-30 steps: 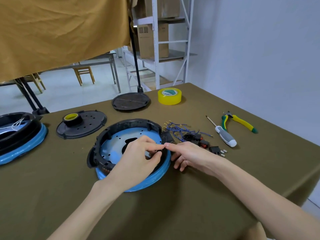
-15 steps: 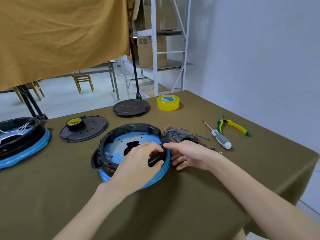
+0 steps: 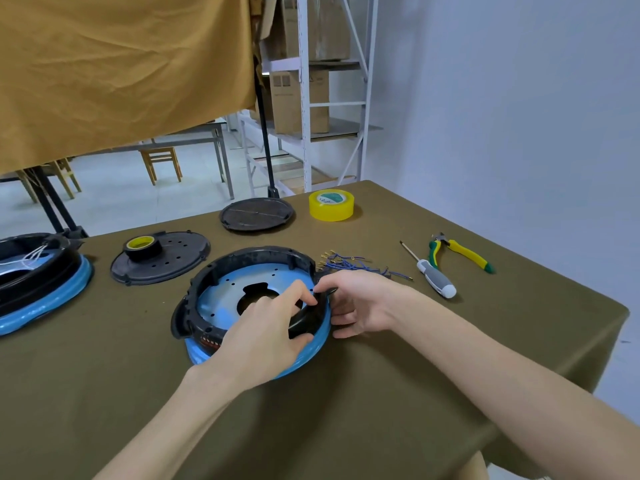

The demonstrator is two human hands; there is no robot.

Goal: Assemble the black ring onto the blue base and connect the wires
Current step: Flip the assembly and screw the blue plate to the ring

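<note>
Under my left hand [image 3: 266,332] sits the black ring [image 3: 242,261], resting on the blue base [image 3: 304,355] but not seated evenly: its far-left side rides up off the blue rim, while the near-right side, where I work, lies lower. My left hand curls over that near-right edge, thumb and fingers holding the ring's wall. My right hand [image 3: 360,303] comes in from the other side, its fingers pinching the same stretch of ring from outside, so both hands meet at one spot.

I judge the main risk to be pressing down here while the opposite side is lifted; the ring could cock further, jam on its tabs, or snap one. With both grips crowded together, nothing steadies the far side, and the base may slide on the cloth.

Just beyond my right hand lie the wires [image 3: 356,265], blue with small metal ends, loose and not yet connected. If my wrist sweeps outward, I could drag or tangle them, or trap one under the ring.

Farther right of that hand lie a screwdriver [image 3: 436,282] and pliers [image 3: 460,252], well apart from my fingers.
</note>
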